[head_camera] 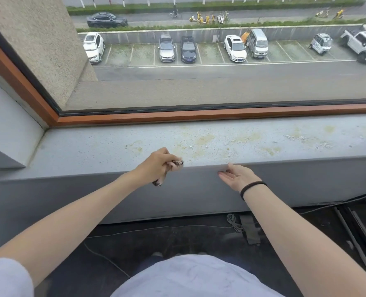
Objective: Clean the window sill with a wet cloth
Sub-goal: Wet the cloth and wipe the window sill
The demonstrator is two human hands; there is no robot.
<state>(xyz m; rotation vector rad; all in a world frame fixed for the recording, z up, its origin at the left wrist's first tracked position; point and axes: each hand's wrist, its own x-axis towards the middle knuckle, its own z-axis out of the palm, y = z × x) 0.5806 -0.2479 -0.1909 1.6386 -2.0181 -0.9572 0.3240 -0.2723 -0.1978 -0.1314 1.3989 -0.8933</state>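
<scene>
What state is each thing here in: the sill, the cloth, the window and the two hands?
Sill, dirty: yellowish stains and white crumbs across middle and right.
Cloth, bunched, one end hanging below the hand; wetness cannot be told.
Left hand, grips the cloth at the sill's front edge.
Right hand, open, palm showing, just below that edge.
Window, shut.

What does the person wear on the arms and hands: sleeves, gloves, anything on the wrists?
No gloves: the left hand and the right hand are bare, and so are both forearms. A thin black band circles the right wrist. A short, pale lilac-grey sleeve covers the left upper arm; the right sleeve is out of view.
</scene>
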